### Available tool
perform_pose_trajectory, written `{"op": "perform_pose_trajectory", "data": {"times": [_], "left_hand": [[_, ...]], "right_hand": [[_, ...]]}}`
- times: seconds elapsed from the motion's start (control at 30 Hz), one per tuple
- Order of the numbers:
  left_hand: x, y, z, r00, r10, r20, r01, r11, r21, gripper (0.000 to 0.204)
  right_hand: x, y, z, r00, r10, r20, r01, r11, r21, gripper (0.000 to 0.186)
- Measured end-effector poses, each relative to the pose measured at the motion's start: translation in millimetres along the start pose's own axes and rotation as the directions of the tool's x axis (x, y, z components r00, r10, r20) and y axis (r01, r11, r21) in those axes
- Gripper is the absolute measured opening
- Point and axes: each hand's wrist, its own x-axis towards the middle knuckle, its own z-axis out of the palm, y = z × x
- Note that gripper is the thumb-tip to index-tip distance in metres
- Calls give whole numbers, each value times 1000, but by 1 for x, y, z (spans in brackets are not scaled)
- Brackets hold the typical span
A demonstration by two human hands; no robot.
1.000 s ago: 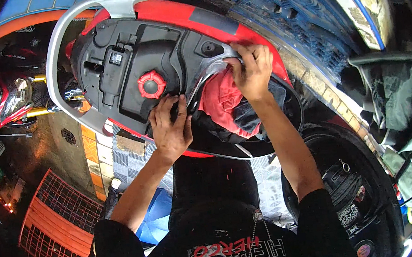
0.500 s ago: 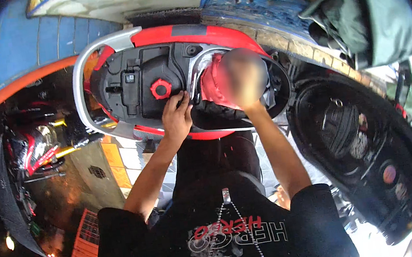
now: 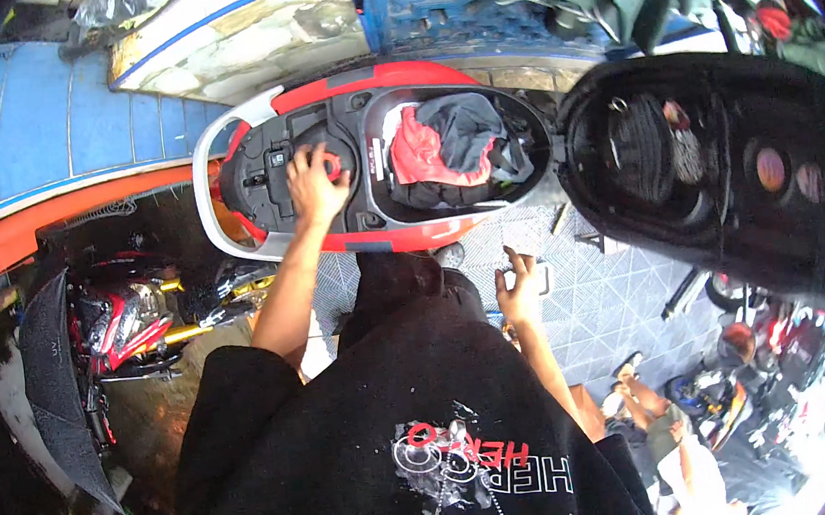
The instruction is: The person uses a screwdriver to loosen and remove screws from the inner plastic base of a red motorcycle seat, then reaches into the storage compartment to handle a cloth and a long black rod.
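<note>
The left hand [image 3: 317, 191] partly covers the red cap [image 3: 334, 167]; the right hand [image 3: 519, 293] (fingers parted) hangs beside the scooter [image 3: 403, 73], whose bin [image 3: 534, 140] holds bundled clothes [image 3: 460, 132].

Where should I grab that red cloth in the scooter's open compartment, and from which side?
I'd probably pinch a fold of the red cloth from above: it lies crumpled inside the compartment, whose walls surround it. The right hand looks free.
</note>
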Motion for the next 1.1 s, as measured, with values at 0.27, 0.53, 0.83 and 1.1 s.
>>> {"op": "perform_pose_trajectory", "data": {"times": [0.27,0.53,0.83,1.1], "left_hand": [[17,-56,18,975,190,118,-167,969,-184,52],[1,-24,0,950,152,272,-150,988,-27,84],[31,-64,-13,831,480,281,-413,870,-268,61],[29,-89,-16,911,363,197,-270,884,-380,68]], "right_hand": [[-95,54,10,989,134,-65,-126,985,116,51],[-109,45,21,989,145,19,-146,988,49,52],[24,-134,29,986,-164,8,153,933,326,39],[173,-265,173,918,-242,313,294,947,-130,63]]}}
